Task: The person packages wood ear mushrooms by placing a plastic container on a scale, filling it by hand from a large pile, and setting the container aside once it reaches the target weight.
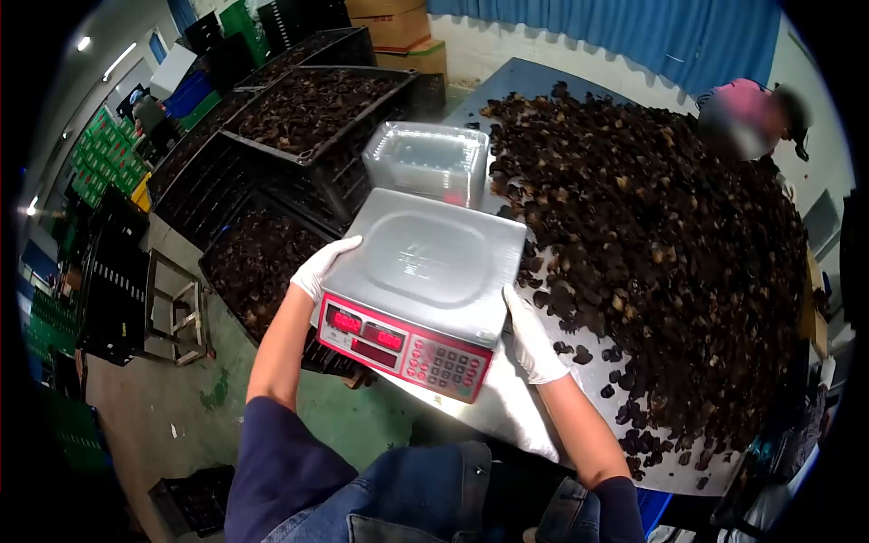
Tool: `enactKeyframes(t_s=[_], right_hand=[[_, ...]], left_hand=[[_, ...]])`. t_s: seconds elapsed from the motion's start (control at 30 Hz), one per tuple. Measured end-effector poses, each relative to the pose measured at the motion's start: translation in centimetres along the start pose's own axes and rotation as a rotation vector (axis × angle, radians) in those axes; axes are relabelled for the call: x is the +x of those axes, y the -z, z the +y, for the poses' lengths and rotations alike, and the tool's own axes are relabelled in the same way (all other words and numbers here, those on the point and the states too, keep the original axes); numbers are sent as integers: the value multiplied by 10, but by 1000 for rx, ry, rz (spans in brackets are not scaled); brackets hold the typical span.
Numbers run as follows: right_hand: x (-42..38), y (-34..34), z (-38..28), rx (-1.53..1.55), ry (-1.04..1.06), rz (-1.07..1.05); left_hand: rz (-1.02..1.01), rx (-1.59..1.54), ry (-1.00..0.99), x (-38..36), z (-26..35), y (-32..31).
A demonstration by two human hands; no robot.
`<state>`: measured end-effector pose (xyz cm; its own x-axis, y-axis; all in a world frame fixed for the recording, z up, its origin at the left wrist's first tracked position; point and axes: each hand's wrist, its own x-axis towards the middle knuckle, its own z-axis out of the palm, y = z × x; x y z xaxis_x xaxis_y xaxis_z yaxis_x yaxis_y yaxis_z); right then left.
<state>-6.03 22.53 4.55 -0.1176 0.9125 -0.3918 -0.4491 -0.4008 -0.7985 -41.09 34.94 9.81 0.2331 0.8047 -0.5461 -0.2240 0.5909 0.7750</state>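
A red digital scale (407,348) with a flat silver weighing plate (425,258) is in front of me, its red displays lit and its keypad facing me. My left hand (322,264), in a white glove, grips the scale's left side. At its right side my right hand (532,339), also gloved in white, presses on the edge, fingers partly hidden. Just behind the scale stands a stack of clear plastic containers (430,158). A large heap of dark, dried, fungus-like pieces (634,235) covers much of the metal table (584,362) to the right.
Black crates (317,172) filled with similar dark pieces stand at the left. A metal frame stand (177,312) is on the green floor further left. Another person (742,113) in pink is at the table's far right. Cardboard boxes (398,32) and a blue curtain are at the back.
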Motion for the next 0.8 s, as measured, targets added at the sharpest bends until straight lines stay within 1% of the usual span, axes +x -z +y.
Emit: enactKeyframes(t_s=[0.03,0.07,0.1,0.13,0.17,0.23,0.3,0.37,0.43,0.47,0.5,0.53,0.57,0.6,0.67,0.7,0.77,0.8], right_hand=[[0,-12,0,-36,77,40],[-6,-20,-5,-39,119,89],[-15,-27,-9,-42,160,140],[-26,-34,-14,-75,159,190],[-42,-52,-24,-150,242,238],[-71,-83,-37,-381,250,165],[-81,-104,-29,-548,242,72],[-66,-132,-9,-937,672,51],[-50,-161,29,-964,706,51],[-41,-172,49,-818,592,-74],[-30,-182,79,-805,615,-132],[-25,-189,98,-847,594,-179],[-22,-196,110,-889,575,-224],[-20,-201,112,-885,572,-239],[-21,-202,112,-831,436,-233],[-21,-201,96,-852,413,-252],[-4,-194,93,-846,308,-328],[3,-191,92,-811,304,-312]], left_hand=[[-57,-44,-27,1,-5,4],[-56,68,-83,-17,-1,-4],[-76,-6,-172,-40,-3,-23],[-40,13,-243,-55,-7,-23],[-5,32,-314,-69,-14,-22],[206,-76,-313,-116,-27,-14],[393,-274,-352,-156,-57,33],[437,-292,-475,-208,-74,47],[565,-244,-540,-252,-88,64],[632,-287,-494,-271,-91,67],[703,-335,-449,-287,-96,71],[783,-284,-437,-299,-104,77],[801,-282,-441,-307,-113,83],[798,-338,-418,-310,-123,89],[799,-496,-368,-311,-141,96],[810,-512,-364,-309,-147,101],[774,-557,-315,-299,-153,108],[757,-562,-311,-291,-152,109]])
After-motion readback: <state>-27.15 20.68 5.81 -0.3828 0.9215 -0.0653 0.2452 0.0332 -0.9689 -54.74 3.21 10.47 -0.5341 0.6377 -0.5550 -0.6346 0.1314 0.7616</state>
